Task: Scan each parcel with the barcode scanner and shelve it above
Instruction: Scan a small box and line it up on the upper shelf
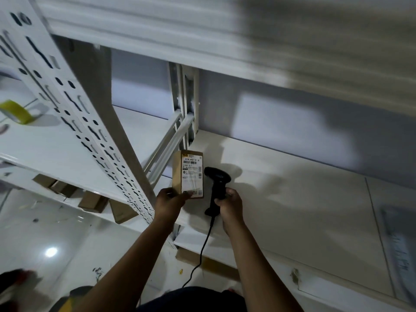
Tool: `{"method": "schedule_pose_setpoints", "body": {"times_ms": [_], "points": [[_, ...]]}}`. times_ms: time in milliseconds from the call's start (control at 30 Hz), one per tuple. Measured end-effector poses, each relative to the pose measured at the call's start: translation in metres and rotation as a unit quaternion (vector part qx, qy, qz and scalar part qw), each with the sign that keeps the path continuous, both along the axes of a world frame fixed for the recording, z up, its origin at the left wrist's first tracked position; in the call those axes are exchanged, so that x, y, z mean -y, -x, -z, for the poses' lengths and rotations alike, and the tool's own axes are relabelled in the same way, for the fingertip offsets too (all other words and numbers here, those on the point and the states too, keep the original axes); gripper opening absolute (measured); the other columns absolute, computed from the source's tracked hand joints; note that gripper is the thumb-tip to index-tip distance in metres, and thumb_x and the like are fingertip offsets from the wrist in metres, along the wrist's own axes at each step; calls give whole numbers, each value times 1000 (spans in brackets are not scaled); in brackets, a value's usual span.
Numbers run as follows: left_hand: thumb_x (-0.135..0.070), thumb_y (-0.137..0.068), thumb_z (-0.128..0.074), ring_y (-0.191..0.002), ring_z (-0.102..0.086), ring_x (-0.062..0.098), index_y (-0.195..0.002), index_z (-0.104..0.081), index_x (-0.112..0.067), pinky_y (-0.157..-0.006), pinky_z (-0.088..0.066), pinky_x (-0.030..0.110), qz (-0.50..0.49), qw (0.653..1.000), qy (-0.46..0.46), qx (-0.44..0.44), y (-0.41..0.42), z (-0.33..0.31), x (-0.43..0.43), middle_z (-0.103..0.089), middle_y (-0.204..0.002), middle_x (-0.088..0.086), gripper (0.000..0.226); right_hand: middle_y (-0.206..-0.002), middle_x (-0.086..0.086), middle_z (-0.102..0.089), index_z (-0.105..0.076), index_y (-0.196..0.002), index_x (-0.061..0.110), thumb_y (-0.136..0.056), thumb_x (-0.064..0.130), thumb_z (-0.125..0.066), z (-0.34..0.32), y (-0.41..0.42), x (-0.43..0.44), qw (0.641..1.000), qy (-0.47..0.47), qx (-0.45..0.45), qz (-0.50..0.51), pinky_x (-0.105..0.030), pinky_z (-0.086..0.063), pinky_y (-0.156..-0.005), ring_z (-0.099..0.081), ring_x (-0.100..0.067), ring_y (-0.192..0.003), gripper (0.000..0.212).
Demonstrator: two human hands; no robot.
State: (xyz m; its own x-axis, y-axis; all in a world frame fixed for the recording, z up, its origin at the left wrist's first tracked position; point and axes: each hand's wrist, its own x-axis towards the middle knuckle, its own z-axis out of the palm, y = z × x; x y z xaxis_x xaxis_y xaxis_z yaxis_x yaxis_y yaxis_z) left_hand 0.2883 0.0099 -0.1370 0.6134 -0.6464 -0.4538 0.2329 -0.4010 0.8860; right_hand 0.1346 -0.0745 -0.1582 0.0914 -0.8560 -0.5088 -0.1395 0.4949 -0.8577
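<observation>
Left hand [167, 198] fingers clamp parcel [188, 174] bottom; right hand [230, 204] fingers grip scanner [217, 188] beside.

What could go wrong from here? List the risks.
The left hand pinches only the bottom corner of the parcel; it could slip. The scanner in the right hand sits beside the label, not facing it, so a scan may miss. The cable dangles and could snag.

Small brown cardboard parcel [187, 174] – matt, white paper label; black plastic barcode scanner [217, 188]; white painted-metal shelf [292, 188] – smooth.
</observation>
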Motion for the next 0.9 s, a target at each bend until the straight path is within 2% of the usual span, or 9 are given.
{"method": "schedule_pose_setpoints", "body": {"times_ms": [100,200,267,367,467,567,633,733,900], "points": [[-22,-78,-91,-97,-72,26,-115,-63,-3,-96,-60,43,-13,1000,-8,-13,-3,3,6,-72,-107,11,50,-95,7,-60,-60,-112,26,-91,-2,-62,-2,-1,6,997,31,-59,-30,-27,-50,-70,-59,-12,-86,35],[-23,-79,-90,-96,-72,24,-121,-62,-5,-95,-60,43,-12,1000,-10,-15,-4,4,9,-72,-107,9,54,-92,3,-64,-70,-112,21,-91,4,-68,0,1,12,988,53,-126,-78,-39,-55,-88,-65,-23,-96,28],[-25,-78,-91,-96,-74,24,-120,-65,-7,-95,-61,43,-5,1000,-7,-15,-4,6,11,-74,-108,9,53,-104,-3,-72,-72,-120,18,-89,12,-72,3,2,15,980,62,-166,-92,-38,-56,-91,-68,-26,-105,31],[-32,-74,-93,-98,-76,25,-112,-74,-7,-95,-61,41,32,999,15,-38,-4,2,12,-79,-105,10,49,-123,-7,-70,-65,-130,17,-90,21,-74,5,0,13,981,50,-180,-59,-36,-54,-94,-66,-28,-114,42],[-21,-85,-86,-105,-76,26,-112,-76,-3,-99,-59,38,89,989,60,-98,0,-10,11,-80,-107,9,34,-128,-6,-67,-61,-134,17,-92,30,-70,4,-3,5,978,67,-195,14,-31,-51,-88,-65,-27,-116,45],[-15,-89,-81,-107,-75,26,-112,-75,-2,-100,-58,39,111,984,89,-108,3,-19,11,-80,-108,10,27,-111,2,-70,-68,-118,22,-96,29,-63,-8,-3,-4,979,121,-140,81,-29,-47,-84,-66,-25,-110,23],[-14,-89,-81,-108,-75,27,-113,-74,0,-101,-58,41,112,980,99,-129,4,-22,11,-79,-111,12,29,-101,7,-73,-70,-103,28,-93,38,-61,-23,-2,-11,983,146,-57,96,-41,-56,-85,-69,-22,-102,17],[-13,-90,-79,-109,-74,28,-117,-73,-2,-99,-58,41,154,972,109,-139,8,-27,10,-78,-113,12,30,-111,-1,-76,-70,-121,23,-89,47,-60,-43,4,-28,988,125,74,58,-41,-62,-85,-73,-20,-103,41],[-16,-91,-78,-102,-77,23,-111,-75,-14,-90,-61,36,224,961,107,-120,18,-42,6,-80,-107,6,20,-119,-9,-75,-65,-133,18,-89,31,-74,-59,18,-55,977,127,150,81,-44,-58,-93,-72,-30,-111,47]]}}
